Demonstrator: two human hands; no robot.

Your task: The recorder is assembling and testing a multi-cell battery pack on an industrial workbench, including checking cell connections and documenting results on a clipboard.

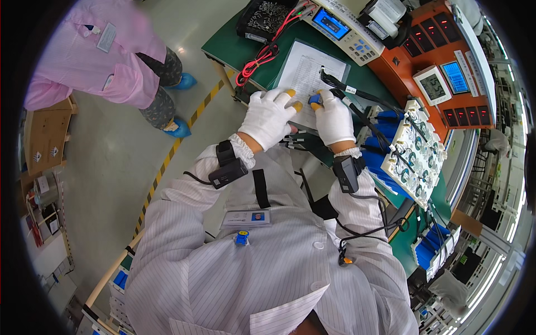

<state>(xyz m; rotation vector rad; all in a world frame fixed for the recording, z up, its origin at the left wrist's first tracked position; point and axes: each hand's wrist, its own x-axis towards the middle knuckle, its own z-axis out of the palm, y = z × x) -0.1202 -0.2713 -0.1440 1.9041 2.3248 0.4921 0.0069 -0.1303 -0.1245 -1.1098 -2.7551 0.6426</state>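
Both my hands wear white gloves with yellow fingertips. My left hand (269, 118) rests at the near edge of a printed sheet (301, 71) in a clear sleeve, its fingers bent and a little apart, with nothing seen in them. Over the same sheet, my right hand (335, 120) pinches a small blue piece (316, 99) between thumb and fingers; its exact kind is too small to tell. Black cables (357, 106) with white tags run just beside the right hand. They reach a pack of blue cells with a white frame (413, 156).
A bench meter (340, 28) with a blue screen stands at the back, with red test leads (262, 58) beside it. A black tray of screws (265, 21) is at the far left. An orange panel (402, 61) carries displays. A person in pink (111, 56) stands at left.
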